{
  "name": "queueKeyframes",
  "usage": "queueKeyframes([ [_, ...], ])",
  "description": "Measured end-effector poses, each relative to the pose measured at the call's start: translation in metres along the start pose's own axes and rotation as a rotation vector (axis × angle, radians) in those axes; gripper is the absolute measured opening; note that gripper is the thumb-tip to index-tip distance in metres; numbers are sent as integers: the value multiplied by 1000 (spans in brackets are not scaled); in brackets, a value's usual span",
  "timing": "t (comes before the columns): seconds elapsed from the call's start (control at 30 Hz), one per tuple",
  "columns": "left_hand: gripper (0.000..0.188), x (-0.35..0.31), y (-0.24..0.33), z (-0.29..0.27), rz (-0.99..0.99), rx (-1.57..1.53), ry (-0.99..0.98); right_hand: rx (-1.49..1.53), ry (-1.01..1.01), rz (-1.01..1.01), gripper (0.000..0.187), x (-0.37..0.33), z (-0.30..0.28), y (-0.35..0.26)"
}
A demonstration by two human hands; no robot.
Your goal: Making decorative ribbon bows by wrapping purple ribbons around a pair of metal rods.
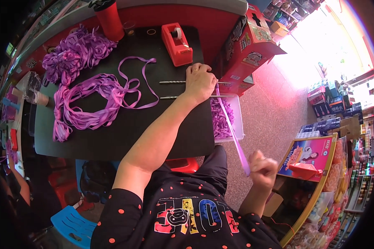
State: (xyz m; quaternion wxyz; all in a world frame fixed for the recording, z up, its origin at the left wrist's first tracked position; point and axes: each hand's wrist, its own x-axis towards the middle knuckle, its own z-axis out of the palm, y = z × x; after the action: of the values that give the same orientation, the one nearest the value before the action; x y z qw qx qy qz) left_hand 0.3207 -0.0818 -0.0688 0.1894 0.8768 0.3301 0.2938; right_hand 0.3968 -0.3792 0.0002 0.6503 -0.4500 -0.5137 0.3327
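A: Where's the purple ribbon (230, 124)?
B: It slants from the two spiral metal rods (168, 98) at the bench's right edge, across the white bin (239, 120), to the right hand (264, 168).

A: And the hands?
B: The right is blurred but closed, with the ribbon's end at its fingers, out over the floor (270, 124). The left lies palm down over the rods, fingers bent; I can't tell whether that left hand (200, 83) grips anything.

A: What's on the bench (91, 143)?
B: Its top is black, with rounded corners. Loops of ribbon (112, 93) lie left of the rods, a ribbon heap (77, 54) behind them. A red tape dispenser (178, 47) sits near the far edge, and a red cup (110, 20) stands by the heap.

A: How about edges and elbow room?
B: The rods reach past the right edge, above the bin of purple strips. A red carton (249, 45) crowds the far right corner. Black top shows between the loops and the near edge. Speckled floor stretches from the bin to a display shelf (307, 157) on the right, and back toward bright light. A blue chair (72, 226) stands at lower left.
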Motion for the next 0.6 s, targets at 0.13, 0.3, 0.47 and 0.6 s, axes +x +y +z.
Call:
queueKeyframes([
  [0.13, 19, 0, -1, -2, 4, 31, -9, -12, 255, 273, 16, -70, 16, 28],
  [0.3, 19, 0, -2, 1, 11, 44, 11, 22, 470, 499, 17, -114, 24, 80],
  [0.47, 19, -2, -2, 2, 8, 36, 17, 179, 555, 401, 13, -116, 34, 96],
  [0.6, 19, -2, 0, 0, 7, 35, 13, 18, 441, 220, 17, -110, 35, 80],
])
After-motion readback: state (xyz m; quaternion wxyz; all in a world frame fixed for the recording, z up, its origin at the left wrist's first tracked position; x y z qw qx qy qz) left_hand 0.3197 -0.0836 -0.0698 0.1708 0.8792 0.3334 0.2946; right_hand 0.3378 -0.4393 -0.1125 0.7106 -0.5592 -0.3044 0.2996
